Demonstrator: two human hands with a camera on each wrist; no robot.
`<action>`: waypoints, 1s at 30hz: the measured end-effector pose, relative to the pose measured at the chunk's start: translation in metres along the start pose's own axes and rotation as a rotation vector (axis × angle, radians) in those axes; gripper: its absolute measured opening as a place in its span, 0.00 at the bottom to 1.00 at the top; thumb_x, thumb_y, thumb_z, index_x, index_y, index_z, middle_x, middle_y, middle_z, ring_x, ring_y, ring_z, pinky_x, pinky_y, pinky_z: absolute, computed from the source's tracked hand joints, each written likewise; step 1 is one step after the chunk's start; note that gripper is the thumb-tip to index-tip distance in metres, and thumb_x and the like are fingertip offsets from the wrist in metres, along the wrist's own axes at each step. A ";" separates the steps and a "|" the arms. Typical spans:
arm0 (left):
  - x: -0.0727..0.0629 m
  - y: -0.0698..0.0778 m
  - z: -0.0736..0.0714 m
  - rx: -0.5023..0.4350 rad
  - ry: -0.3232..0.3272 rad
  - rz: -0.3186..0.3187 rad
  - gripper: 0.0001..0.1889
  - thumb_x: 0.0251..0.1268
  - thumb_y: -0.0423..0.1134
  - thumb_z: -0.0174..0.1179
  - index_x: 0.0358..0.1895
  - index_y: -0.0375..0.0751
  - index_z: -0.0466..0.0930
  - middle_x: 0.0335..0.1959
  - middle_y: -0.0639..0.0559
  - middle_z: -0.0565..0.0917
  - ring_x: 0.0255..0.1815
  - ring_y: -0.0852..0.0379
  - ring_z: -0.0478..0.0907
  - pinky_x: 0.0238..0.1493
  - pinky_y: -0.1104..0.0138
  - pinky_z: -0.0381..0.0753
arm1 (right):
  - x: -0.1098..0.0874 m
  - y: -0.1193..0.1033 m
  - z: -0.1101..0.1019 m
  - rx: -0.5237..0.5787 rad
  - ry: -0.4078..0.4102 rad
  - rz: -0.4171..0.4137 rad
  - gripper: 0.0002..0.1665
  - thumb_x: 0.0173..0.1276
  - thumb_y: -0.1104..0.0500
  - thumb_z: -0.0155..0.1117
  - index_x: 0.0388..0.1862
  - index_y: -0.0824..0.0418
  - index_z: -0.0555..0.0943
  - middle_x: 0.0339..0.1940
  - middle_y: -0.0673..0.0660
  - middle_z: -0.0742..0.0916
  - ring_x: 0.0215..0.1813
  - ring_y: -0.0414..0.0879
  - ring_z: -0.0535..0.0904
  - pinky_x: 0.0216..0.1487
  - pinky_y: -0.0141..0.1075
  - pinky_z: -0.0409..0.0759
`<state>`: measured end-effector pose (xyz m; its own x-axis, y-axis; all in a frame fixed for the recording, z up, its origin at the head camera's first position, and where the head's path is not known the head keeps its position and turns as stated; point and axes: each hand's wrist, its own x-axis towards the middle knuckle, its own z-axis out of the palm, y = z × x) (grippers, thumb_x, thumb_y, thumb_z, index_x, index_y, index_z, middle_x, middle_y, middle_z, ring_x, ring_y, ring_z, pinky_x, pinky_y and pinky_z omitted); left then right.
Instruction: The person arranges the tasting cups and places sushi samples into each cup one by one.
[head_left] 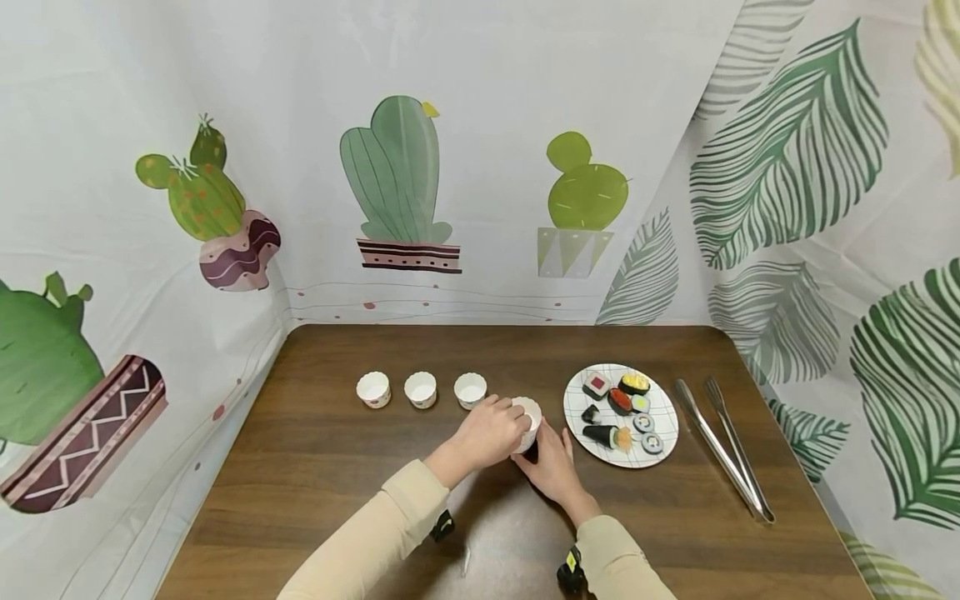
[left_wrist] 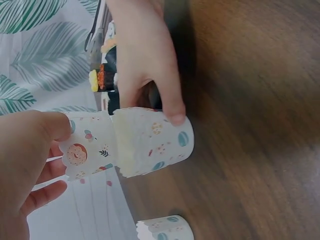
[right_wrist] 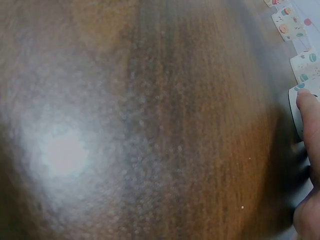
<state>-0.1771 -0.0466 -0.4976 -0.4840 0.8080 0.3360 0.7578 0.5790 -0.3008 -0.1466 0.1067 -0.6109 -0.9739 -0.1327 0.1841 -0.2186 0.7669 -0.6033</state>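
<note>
My left hand [head_left: 489, 433] pinches the scalloped rim of a white paper baking cup [left_wrist: 92, 150] with a doughnut print. The base of that cup meets the rim of another printed cup or cup stack [left_wrist: 156, 142]; how many are nested there is hidden. My right hand [head_left: 553, 468] grips this lower one near its base, thumb on one side and fingers on the other. Beyond the hands, three similar cups, a left one [head_left: 373, 390], a middle one [head_left: 421, 390] and a right one [head_left: 470, 390], stand upright in a row.
To the right a round white plate [head_left: 577, 435] with a line pattern bears several sushi pieces [head_left: 620, 402]. Metal tongs [head_left: 723, 450] lie spread beside it. The brown wooden table [head_left: 315, 500] ends at the back against a printed cloth [head_left: 495, 167].
</note>
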 end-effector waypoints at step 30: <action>0.019 -0.035 0.053 -0.068 0.019 -0.190 0.02 0.52 0.38 0.63 0.29 0.47 0.81 0.29 0.57 0.82 0.29 0.58 0.76 0.32 0.69 0.77 | -0.011 0.006 -0.007 0.001 0.071 -0.065 0.41 0.47 0.53 0.73 0.58 0.68 0.69 0.56 0.66 0.78 0.63 0.60 0.68 0.61 0.61 0.55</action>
<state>-0.2358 -0.0455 -0.5278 -0.6135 0.6821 0.3979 0.6814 0.7119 -0.1699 -0.1365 0.1171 -0.6113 -0.9509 -0.1369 0.2776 -0.2810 0.7576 -0.5891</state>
